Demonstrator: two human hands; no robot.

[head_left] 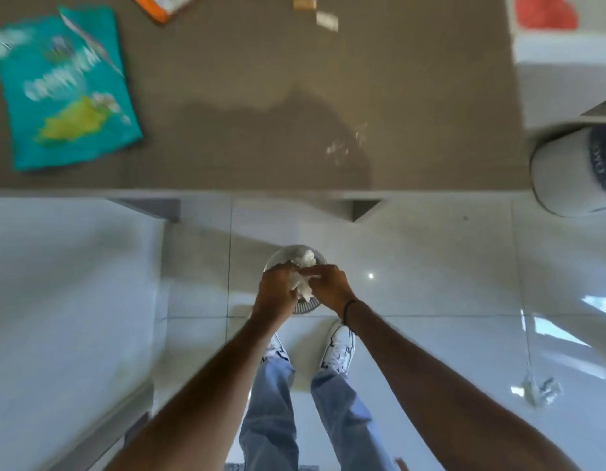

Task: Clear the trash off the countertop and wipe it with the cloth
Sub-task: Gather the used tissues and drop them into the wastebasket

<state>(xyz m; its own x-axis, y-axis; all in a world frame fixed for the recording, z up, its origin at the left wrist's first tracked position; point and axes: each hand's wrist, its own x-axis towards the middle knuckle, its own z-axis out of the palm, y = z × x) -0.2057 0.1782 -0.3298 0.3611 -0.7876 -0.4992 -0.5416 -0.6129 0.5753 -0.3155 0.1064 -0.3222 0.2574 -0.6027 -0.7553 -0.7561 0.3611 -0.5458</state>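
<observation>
Both my hands meet over a small round bin (273,258) on the floor, just in front of my feet. My left hand (277,289) and my right hand (330,283) together grip crumpled white tissue (303,282), with more white paper (306,258) lying inside the bin. The brown countertop (260,96) lies above the bin in the head view. On it rest a teal snack bag (65,86) at the left, an orange packet (162,5) at the top edge and two small wrappers (316,10) further right.
A white cap with a dark band (573,171) sits at the counter's right end. An orange-red item (546,10) lies on a white surface at the top right. A crumpled scrap (537,389) rests on the glossy floor tiles at right. White cabinet fronts stand at left.
</observation>
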